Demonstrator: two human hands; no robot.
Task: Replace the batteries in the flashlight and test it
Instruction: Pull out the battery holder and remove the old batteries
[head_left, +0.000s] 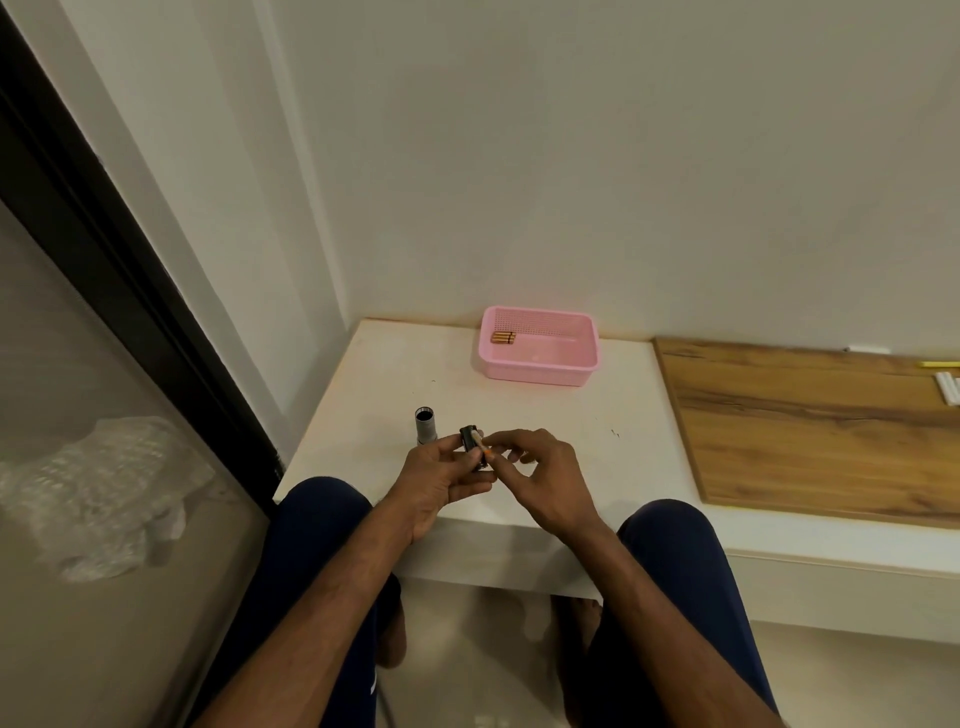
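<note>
Left hand (441, 480) grip wraps a small black battery holder (470, 441) above the white counter's (395, 374) near edge; right hand (545, 480) grip pinches an orange-tipped battery (483, 451) against it. Grey cylindrical flashlight body (426, 425) stands upright just left of the hands. Pink perforated plastic basket (540, 366) at the back edge holds gold batteries (504, 338) in its left corner.

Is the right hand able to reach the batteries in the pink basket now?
Probably not at once: the right hand is pinching a battery. The path to the basket looks free.
</note>
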